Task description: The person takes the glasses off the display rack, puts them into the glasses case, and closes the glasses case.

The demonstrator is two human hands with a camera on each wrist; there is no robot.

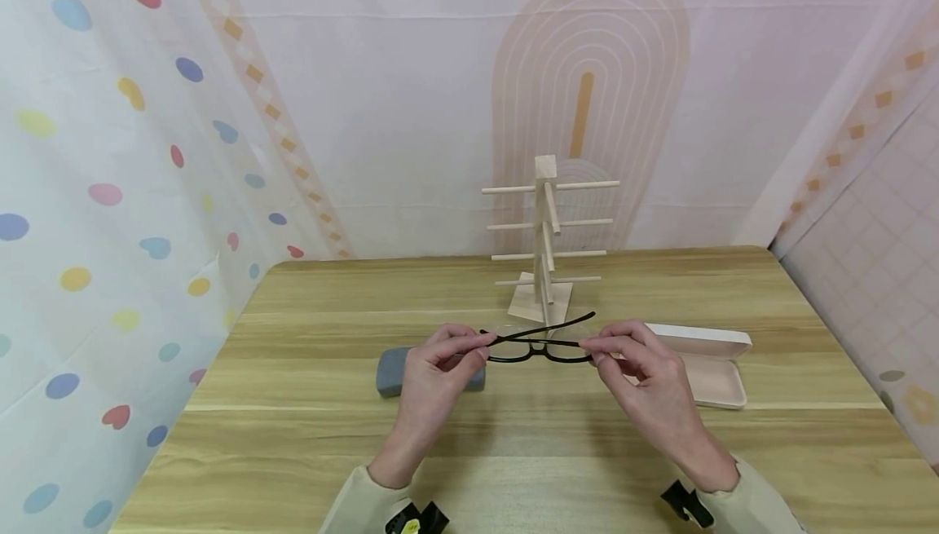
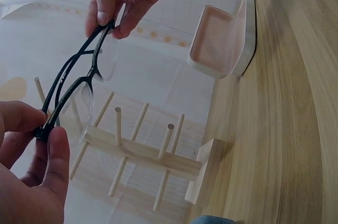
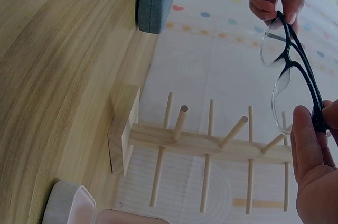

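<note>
A pair of black-rimmed eyeglasses (image 1: 539, 349) is held up above the table by both hands. My left hand (image 1: 438, 383) pinches the left end of the frame between thumb and fingers. At the opposite end, my right hand (image 1: 649, 383) grips the frame the same way. The temples are folded in and cross behind the lenses, one slanting up to the right in the head view. In the left wrist view the lenses look clear, with the lower edges of the eyeglasses (image 2: 93, 71) transparent. Behind them stands a wooden peg rack (image 1: 544, 232) with no glasses on its pegs.
A closed blue-grey glasses case (image 1: 392, 372) lies behind my left hand, partly hidden by it. To the right, a white case with pink lining (image 1: 717, 383) lies open. The wooden table (image 1: 293, 436) ends at a patterned curtain (image 1: 411, 110).
</note>
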